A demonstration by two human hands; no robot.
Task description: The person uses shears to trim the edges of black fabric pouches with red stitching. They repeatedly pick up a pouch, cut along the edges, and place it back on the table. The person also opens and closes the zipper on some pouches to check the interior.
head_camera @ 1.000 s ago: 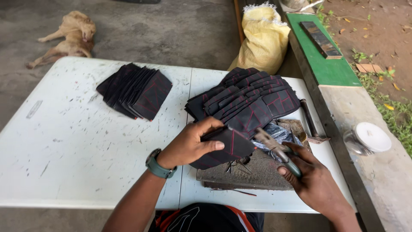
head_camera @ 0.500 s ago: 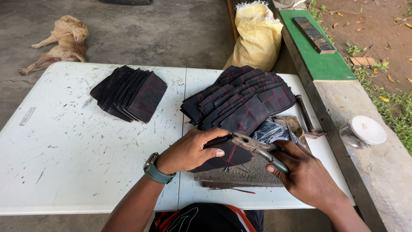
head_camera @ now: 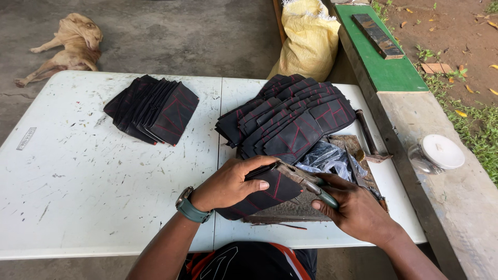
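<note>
At the near edge of a scuffed white table (head_camera: 78, 171), a person's left hand (head_camera: 231, 182) lies curled over a dark fabric piece (head_camera: 272, 193) stitched in red, thumb and fingers pressed onto its top and holding it down on a worn board (head_camera: 301, 211). The right hand (head_camera: 355, 210), just to the right, is wrapped tight around the green grips of a pair of pliers (head_camera: 306, 182); the rusty head of the tool reaches left to the far edge of the piece, touching or just over it. Whether the tool's tips are biting the fabric cannot be told. A green-strapped watch (head_camera: 191, 208) sits on the left wrist.

Just beyond the hands, a large fanned pile (head_camera: 290, 116) of the same dark pieces spreads over the right half of the table. A smaller stack (head_camera: 153, 110) lies well apart on the far left. Crumpled clear plastic (head_camera: 327, 158) rests between the large pile and the right hand, with rusty metal bits (head_camera: 365, 150) beside it near the table's right edge.

To the right, a concrete ledge (head_camera: 446, 207) carries a jar with a white lid (head_camera: 438, 153) and, farther off, a green board (head_camera: 384, 62). A yellow sack (head_camera: 308, 39) stands behind the table. A tan dog (head_camera: 67, 46) lies on the concrete floor at far left.
</note>
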